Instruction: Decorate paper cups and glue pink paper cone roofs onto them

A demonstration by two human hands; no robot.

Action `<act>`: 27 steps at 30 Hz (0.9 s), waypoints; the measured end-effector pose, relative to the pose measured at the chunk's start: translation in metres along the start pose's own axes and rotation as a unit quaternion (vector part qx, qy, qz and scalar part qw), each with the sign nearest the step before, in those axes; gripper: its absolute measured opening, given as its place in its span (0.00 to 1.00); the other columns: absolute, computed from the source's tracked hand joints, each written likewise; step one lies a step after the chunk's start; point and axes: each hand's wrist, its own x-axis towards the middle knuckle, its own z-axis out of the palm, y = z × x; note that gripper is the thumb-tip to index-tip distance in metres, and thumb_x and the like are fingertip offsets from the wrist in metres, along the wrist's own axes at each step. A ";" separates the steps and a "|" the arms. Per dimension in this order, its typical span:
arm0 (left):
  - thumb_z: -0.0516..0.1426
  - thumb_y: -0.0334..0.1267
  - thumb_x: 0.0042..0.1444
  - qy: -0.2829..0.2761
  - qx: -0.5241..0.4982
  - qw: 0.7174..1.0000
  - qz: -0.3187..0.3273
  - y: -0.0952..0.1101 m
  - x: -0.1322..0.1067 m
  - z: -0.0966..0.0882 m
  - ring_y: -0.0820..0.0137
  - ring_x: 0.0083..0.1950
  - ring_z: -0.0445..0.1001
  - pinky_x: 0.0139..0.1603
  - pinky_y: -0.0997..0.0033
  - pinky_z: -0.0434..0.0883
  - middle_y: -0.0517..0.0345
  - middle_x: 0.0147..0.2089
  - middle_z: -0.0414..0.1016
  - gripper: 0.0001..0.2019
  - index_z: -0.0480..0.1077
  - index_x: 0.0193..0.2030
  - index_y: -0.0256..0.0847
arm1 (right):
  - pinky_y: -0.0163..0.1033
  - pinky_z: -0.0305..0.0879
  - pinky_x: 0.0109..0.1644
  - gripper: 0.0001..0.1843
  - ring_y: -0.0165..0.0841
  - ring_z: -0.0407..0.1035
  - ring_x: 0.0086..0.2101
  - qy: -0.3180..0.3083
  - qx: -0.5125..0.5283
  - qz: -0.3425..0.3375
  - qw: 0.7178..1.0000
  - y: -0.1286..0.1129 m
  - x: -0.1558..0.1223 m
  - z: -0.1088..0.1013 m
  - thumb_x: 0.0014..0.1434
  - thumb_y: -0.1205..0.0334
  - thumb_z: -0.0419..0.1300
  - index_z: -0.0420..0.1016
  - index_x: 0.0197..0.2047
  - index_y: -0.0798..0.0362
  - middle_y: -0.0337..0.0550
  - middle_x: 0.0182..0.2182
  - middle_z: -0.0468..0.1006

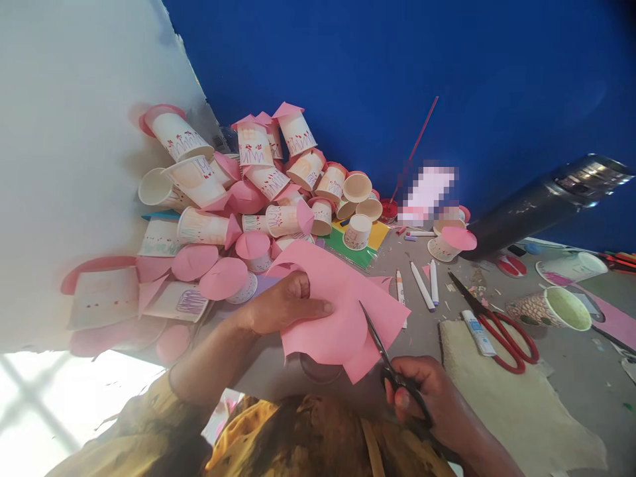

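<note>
Head view: left hand pinches pink paper sheet between thumb and fingers, near centre, above grey table. Right hand grips black scissors, blades at sheet's right part. Floppy sheet, gripped at left, may buckle or tear if blades twist. Thumb could get nicked if cut strays left. Heaped cups, far left, might topple if left forearm bumps them.

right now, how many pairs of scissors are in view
2 clearly: black scissors in the right hand, against the pink paper sheet, and red-handled metal scissors lying partly on the beige cloth. A dark object cut off at the right edge may be another.
</note>
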 end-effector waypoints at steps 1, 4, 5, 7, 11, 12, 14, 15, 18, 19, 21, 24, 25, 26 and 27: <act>0.68 0.43 0.55 -0.003 0.004 1.000 -0.001 0.001 0.000 0.000 0.67 0.33 0.78 0.29 0.75 0.72 0.52 0.30 0.81 0.11 0.82 0.37 0.37 | 0.34 0.50 0.25 0.38 0.25 0.53 0.19 -0.002 -0.003 0.001 1.000 -0.001 0.000 0.000 0.46 0.21 0.63 0.69 0.24 0.53 0.35 0.16 0.65; 0.68 0.44 0.54 -0.007 0.017 1.000 -0.006 0.002 0.000 -0.001 0.67 0.30 0.76 0.26 0.75 0.71 0.52 0.27 0.79 0.11 0.82 0.33 0.37 | 0.34 0.51 0.25 0.38 0.26 0.54 0.20 -0.005 -0.009 0.004 1.000 -0.002 -0.001 -0.001 0.46 0.21 0.63 0.69 0.24 0.53 0.36 0.16 0.66; 0.68 0.45 0.54 -0.007 0.020 1.000 -0.008 0.002 0.000 -0.002 0.67 0.29 0.76 0.26 0.74 0.71 0.52 0.27 0.79 0.11 0.81 0.32 0.37 | 0.34 0.50 0.25 0.38 0.27 0.55 0.20 -0.005 -0.010 0.004 1.000 -0.003 -0.001 -0.001 0.46 0.21 0.63 0.69 0.24 0.53 0.36 0.16 0.66; 0.69 0.45 0.53 -0.008 0.024 1.000 -0.012 0.001 0.000 -0.002 0.67 0.30 0.76 0.27 0.75 0.71 0.52 0.28 0.80 0.12 0.81 0.31 0.37 | 0.34 0.50 0.24 0.38 0.26 0.55 0.20 -0.008 -0.011 0.002 1.000 -0.004 -0.001 -0.001 0.46 0.22 0.63 0.70 0.24 0.53 0.36 0.17 0.67; 0.68 0.44 0.55 -0.022 0.031 0.999 -0.019 0.001 0.002 -0.001 0.68 0.32 0.77 0.29 0.75 0.71 0.53 0.32 0.82 0.10 0.81 0.33 0.38 | 0.33 0.50 0.24 0.37 0.26 0.54 0.20 -0.005 -0.008 -0.012 1.000 -0.005 0.000 -0.001 0.47 0.23 0.64 0.70 0.23 0.53 0.36 0.17 0.66; 0.67 0.44 0.55 -0.025 0.030 0.999 -0.020 0.001 0.002 0.000 0.68 0.32 0.78 0.30 0.75 0.72 0.53 0.33 0.82 0.10 0.82 0.34 0.39 | 0.33 0.50 0.24 0.37 0.26 0.54 0.20 -0.005 -0.010 -0.015 1.000 -0.005 0.000 -0.001 0.47 0.23 0.64 0.70 0.23 0.53 0.36 0.17 0.66; 0.67 0.44 0.55 -0.026 0.020 0.999 -0.023 0.001 0.002 0.002 0.66 0.35 0.79 0.32 0.73 0.74 0.53 0.34 0.83 0.09 0.82 0.36 0.40 | 0.33 0.50 0.24 0.37 0.26 0.54 0.21 -0.005 -0.008 -0.017 1.000 -0.003 0.000 -0.002 0.47 0.23 0.64 0.69 0.23 0.53 0.36 0.17 0.66; 0.68 0.44 0.54 -0.026 0.013 0.999 -0.024 0.001 0.002 0.002 0.65 0.36 0.79 0.33 0.72 0.75 0.53 0.34 0.83 0.09 0.82 0.36 0.41 | 0.34 0.50 0.25 0.37 0.26 0.54 0.21 -0.005 -0.006 -0.017 1.000 -0.002 0.000 -0.002 0.47 0.23 0.64 0.69 0.23 0.53 0.36 0.17 0.65; 0.68 0.44 0.53 -0.021 0.005 0.999 -0.028 0.001 0.002 0.003 0.63 0.38 0.81 0.36 0.70 0.76 0.53 0.36 0.84 0.09 0.82 0.37 0.42 | 0.34 0.50 0.25 0.37 0.26 0.54 0.21 -0.007 0.005 -0.013 1.000 0.004 -0.001 -0.003 0.47 0.23 0.64 0.70 0.24 0.54 0.35 0.17 0.65; 0.68 0.44 0.53 -0.021 0.006 0.999 -0.029 0.001 0.002 0.003 0.64 0.37 0.81 0.36 0.70 0.76 0.53 0.36 0.84 0.09 0.82 0.37 0.42 | 0.34 0.50 0.25 0.37 0.26 0.54 0.21 -0.008 0.007 -0.011 1.000 0.006 -0.002 -0.003 0.47 0.22 0.64 0.70 0.24 0.54 0.35 0.17 0.65; 0.68 0.44 0.54 -0.025 0.011 0.999 -0.032 0.002 0.002 0.003 0.64 0.36 0.81 0.35 0.70 0.76 0.53 0.36 0.84 0.09 0.82 0.37 0.42 | 0.33 0.50 0.25 0.38 0.26 0.55 0.21 -0.009 0.009 -0.009 1.000 0.008 -0.002 -0.003 0.47 0.22 0.63 0.70 0.24 0.53 0.36 0.17 0.65; 0.68 0.43 0.53 -0.035 0.010 0.999 -0.034 0.003 0.002 0.003 0.65 0.36 0.80 0.36 0.71 0.75 0.53 0.36 0.83 0.09 0.82 0.37 0.42 | 0.33 0.49 0.24 0.37 0.26 0.54 0.20 -0.009 0.005 -0.009 1.000 0.007 -0.002 -0.004 0.48 0.22 0.63 0.69 0.23 0.53 0.35 0.16 0.65; 0.68 0.43 0.53 -0.036 0.008 0.999 -0.036 0.003 0.001 0.002 0.65 0.37 0.80 0.37 0.71 0.75 0.52 0.36 0.83 0.09 0.82 0.38 0.41 | 0.33 0.49 0.24 0.37 0.26 0.53 0.20 -0.010 0.001 -0.009 1.000 0.006 -0.003 -0.004 0.48 0.23 0.63 0.68 0.23 0.53 0.35 0.16 0.65; 0.68 0.43 0.53 -0.036 0.009 0.999 -0.040 0.003 0.001 0.002 0.64 0.37 0.80 0.37 0.71 0.75 0.52 0.37 0.83 0.09 0.82 0.38 0.41 | 0.33 0.48 0.24 0.37 0.25 0.53 0.20 -0.011 -0.001 -0.008 1.000 0.005 -0.003 -0.004 0.48 0.23 0.63 0.68 0.22 0.53 0.35 0.16 0.64; 0.68 0.43 0.53 -0.036 0.011 0.998 -0.044 0.003 0.002 0.001 0.63 0.38 0.80 0.36 0.70 0.75 0.51 0.38 0.83 0.09 0.82 0.38 0.41 | 0.33 0.48 0.23 0.37 0.25 0.53 0.20 -0.014 -0.002 -0.006 1.000 0.004 -0.003 -0.004 0.48 0.23 0.63 0.68 0.22 0.53 0.35 0.16 0.65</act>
